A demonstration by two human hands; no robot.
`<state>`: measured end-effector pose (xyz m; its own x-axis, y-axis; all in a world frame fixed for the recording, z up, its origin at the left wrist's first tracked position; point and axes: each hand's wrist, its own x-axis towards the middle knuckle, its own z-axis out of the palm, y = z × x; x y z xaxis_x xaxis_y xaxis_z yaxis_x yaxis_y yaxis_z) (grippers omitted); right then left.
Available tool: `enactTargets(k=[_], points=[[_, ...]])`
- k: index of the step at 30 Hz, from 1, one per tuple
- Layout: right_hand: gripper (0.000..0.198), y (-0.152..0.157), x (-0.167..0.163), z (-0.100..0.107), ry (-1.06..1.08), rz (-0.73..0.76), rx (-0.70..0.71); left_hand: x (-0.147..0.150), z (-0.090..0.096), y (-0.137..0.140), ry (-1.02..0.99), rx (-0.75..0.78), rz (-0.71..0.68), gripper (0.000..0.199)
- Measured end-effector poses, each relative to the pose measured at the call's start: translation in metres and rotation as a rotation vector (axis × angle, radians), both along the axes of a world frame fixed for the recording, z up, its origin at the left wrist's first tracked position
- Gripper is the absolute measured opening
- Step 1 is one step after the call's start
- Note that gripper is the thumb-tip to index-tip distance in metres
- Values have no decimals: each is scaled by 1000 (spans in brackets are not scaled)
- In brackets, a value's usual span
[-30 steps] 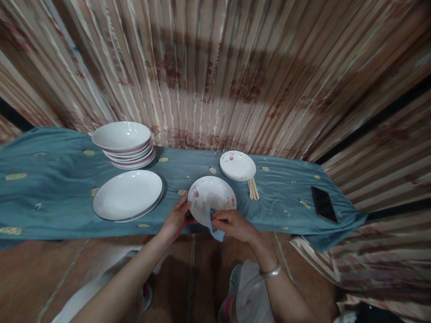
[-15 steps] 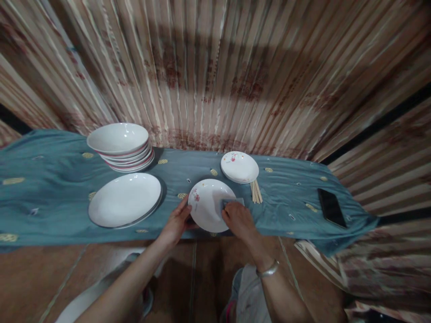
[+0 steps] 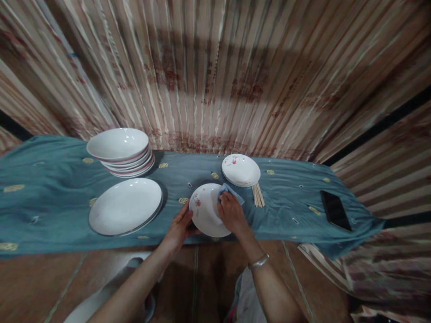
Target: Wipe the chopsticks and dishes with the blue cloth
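Observation:
My left hand [image 3: 181,229] grips the left edge of a white plate [image 3: 207,215] with a small red flower print, thumb at the rim and the other fingers partly hidden beneath it. A blue cloth [image 3: 237,196] is bunched in my right hand [image 3: 230,211], which is closed on it and presses it against the plate's upper right side. Just behind lies a short stack of matching flowered plates [image 3: 240,169]. Several wooden chopsticks [image 3: 258,196] stick out from beside that stack.
On the left stand a stack of white bowls [image 3: 117,146] with red rims and, nearer me, large oval plates [image 3: 126,206]. A black phone [image 3: 336,210] lies at the right end of the teal tablecloth [image 3: 289,193]. Behind the table hangs a pleated curtain [image 3: 202,76].
My right hand has slid the cloth up along the plate's right side, toward its far rim. My left hand keeps its hold. The whole view has shifted slightly.

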<state>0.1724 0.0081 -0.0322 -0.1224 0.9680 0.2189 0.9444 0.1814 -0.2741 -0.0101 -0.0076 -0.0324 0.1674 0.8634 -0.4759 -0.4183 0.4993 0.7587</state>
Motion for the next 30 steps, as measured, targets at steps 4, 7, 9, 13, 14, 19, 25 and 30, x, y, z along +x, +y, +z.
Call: enactTargets(k=[4, 7, 9, 13, 14, 19, 25, 30], points=[[28, 8, -11, -3, 89, 40, -27, 0, 2, 0, -16, 23, -35, 65], [38, 12, -21, -10, 161, 86, -54, 0, 2, -2, -33, 39, -49, 64], [43, 14, -26, -16, 216, 124, -73, -1, 1, -2, -40, 42, -43, 64], [45, 12, -32, -20, 321, 233, -114, -2, -3, -3, -46, 61, -53, 63], [45, 11, -33, -19, 340, 259, -129, -2, -3, -3, -44, 63, -53, 62], [41, 3, -32, -7, 406, 380, -215, 0, 1, -3, -21, 32, -40, 63], [31, -7, -21, 2, 514, 516, -250, -2, -6, -2, -28, 69, -55, 62], [19, -17, -9, 8, 542, 521, -275, -2, -8, -2, -34, 77, -58, 64]])
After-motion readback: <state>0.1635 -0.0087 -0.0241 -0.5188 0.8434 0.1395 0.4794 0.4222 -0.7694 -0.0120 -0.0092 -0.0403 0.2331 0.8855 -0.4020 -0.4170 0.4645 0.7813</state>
